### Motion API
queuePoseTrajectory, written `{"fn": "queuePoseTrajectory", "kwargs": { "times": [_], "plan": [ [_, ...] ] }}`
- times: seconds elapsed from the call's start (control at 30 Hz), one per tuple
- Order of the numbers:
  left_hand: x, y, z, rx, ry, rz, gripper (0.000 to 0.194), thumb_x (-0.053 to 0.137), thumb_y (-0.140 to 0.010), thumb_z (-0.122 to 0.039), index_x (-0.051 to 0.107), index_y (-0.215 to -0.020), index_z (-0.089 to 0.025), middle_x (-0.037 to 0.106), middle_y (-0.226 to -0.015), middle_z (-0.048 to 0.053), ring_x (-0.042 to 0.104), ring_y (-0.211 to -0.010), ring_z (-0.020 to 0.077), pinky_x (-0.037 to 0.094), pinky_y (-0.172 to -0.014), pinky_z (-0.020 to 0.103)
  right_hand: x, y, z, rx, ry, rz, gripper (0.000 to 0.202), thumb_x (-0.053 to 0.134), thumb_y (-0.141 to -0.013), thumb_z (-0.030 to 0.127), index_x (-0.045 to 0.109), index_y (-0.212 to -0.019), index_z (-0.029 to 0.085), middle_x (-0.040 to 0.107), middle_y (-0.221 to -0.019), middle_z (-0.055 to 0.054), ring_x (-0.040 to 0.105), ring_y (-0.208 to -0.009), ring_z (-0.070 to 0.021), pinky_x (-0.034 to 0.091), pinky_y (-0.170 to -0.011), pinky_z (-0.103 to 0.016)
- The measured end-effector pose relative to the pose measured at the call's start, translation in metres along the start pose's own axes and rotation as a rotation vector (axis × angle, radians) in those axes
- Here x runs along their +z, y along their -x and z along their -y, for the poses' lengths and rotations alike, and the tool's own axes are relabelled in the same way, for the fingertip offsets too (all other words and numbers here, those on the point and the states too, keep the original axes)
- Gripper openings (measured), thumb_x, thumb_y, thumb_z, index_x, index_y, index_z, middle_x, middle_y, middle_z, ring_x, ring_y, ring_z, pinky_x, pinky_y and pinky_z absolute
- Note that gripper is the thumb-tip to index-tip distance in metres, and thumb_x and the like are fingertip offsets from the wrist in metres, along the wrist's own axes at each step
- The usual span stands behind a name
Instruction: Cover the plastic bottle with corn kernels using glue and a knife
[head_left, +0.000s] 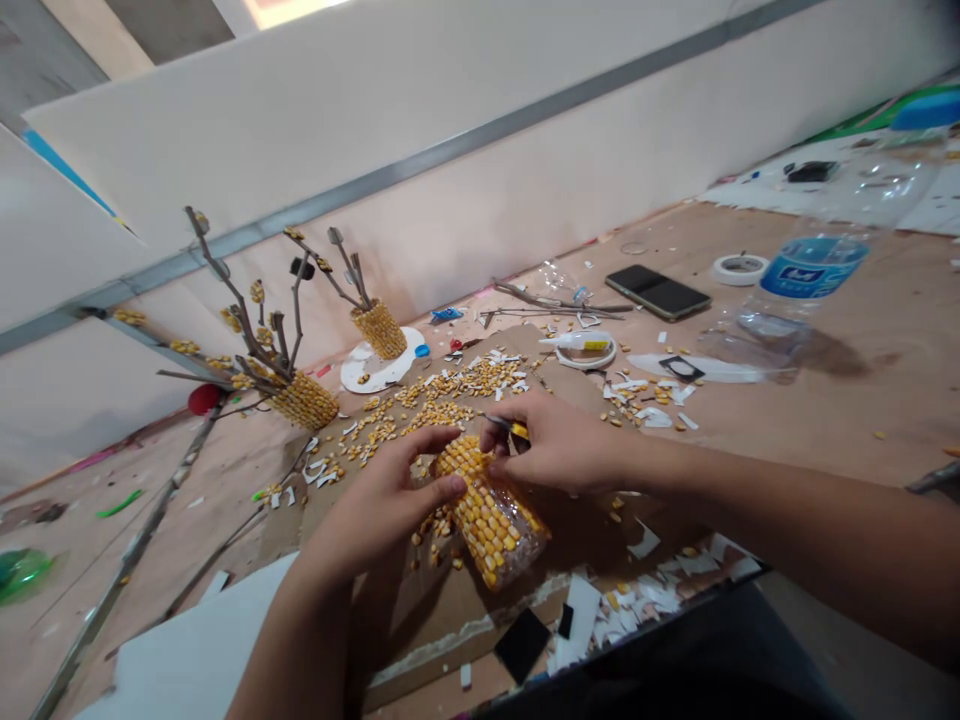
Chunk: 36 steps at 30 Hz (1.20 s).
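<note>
A clear plastic cylinder (491, 525) partly covered in rows of yellow corn kernels lies tilted on the cardboard (420, 625). My left hand (394, 490) grips it from the left side, thumb on the kernels. Over its upper right side is my right hand (559, 440), its fingers closed round a small dark tool with a yellow part (519, 431); the tool's kind is unclear. Bare see-through plastic shows on the cylinder's right side and near end. Loose corn kernels (439, 410) are scattered just beyond both hands.
Two kernel-covered pots with twigs, one nearer (304, 400) and one farther (379, 328), stand at the left back. A glue bottle (585, 341) rests on a tape roll. Beyond are a phone (658, 290) and a water bottle (814, 265). White scraps (634, 610) litter the front edge.
</note>
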<state>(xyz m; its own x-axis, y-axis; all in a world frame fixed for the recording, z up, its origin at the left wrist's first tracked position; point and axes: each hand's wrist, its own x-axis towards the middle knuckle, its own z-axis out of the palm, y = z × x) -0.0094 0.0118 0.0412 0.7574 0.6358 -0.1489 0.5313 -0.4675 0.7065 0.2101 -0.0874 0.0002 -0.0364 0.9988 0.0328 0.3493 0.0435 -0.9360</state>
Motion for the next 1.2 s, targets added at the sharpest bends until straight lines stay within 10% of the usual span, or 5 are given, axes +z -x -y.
{"fn": "queuePoseTrajectory", "kwargs": {
  "times": [0.83, 1.0, 1.2],
  "plan": [
    [0.001, -0.004, 0.016, -0.006, 0.156, 0.106, 0.063, 0.081, -0.087, -0.055, 0.069, -0.142, -0.027, 0.065, -0.153, 0.014, 0.057, -0.143, 0.0365, 0.039, -0.125, 0.060, -0.001, 0.002, 0.004, 0.053, 0.033, -0.138, 0.039, 0.087, -0.070, 0.021, 0.066, -0.104, 0.022, 0.064, -0.079, 0.005, 0.058, -0.067, -0.0133, 0.042, -0.058, -0.027],
    [0.001, -0.003, 0.015, -0.016, 0.193, 0.102, 0.060, 0.080, -0.089, -0.054, 0.068, -0.142, -0.028, 0.064, -0.154, 0.013, 0.056, -0.144, 0.0354, 0.040, -0.124, 0.057, -0.013, 0.002, 0.005, -0.074, 0.172, -0.251, 0.010, 0.074, -0.087, 0.022, 0.067, -0.094, 0.019, 0.068, -0.081, 0.001, 0.061, -0.072, -0.0147, 0.042, -0.067, -0.028],
    [0.001, -0.010, 0.012, 0.002, 0.267, -0.087, 0.045, 0.071, -0.094, -0.055, 0.072, -0.124, -0.022, 0.076, -0.118, 0.010, 0.069, -0.111, 0.0259, 0.054, -0.099, 0.041, -0.047, -0.018, -0.025, 0.105, 0.530, -0.308, 0.010, 0.061, -0.099, 0.022, 0.069, -0.095, 0.018, 0.075, -0.097, -0.010, 0.064, -0.089, -0.0229, 0.039, -0.075, -0.031]
  ]
}}
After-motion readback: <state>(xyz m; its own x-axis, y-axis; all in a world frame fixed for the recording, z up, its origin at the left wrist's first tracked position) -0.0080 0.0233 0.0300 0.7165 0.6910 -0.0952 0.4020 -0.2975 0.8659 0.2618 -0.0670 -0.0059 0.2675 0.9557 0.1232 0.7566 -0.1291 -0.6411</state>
